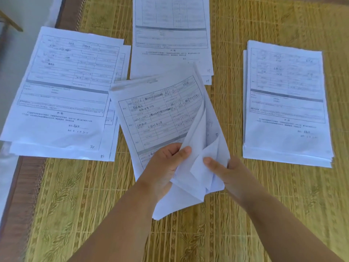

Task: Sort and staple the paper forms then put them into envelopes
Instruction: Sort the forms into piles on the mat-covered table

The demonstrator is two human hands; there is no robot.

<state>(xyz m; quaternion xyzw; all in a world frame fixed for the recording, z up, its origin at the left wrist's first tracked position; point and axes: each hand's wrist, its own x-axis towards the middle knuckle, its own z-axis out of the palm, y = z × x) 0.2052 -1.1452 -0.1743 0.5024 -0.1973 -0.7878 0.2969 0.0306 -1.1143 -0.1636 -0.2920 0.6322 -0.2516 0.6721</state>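
Observation:
A stack of printed, hand-filled forms [156, 114] is held tilted above the mat in the middle of the view. My left hand [164, 165] grips its lower edge, thumb on top of the sheets. My right hand [224, 171] pinches the lower right corners of several sheets, which are lifted and fanned apart. Three sorted piles of forms lie flat on the mat: one on the left [62, 91], one at the top centre [170, 35], one on the right [285, 103].
Everything lies on a yellow woven bamboo mat [245, 214] with a brown fabric border [17, 186] along its left side. Pale floor shows beyond the border. Bare mat lies in front of the piles and between them.

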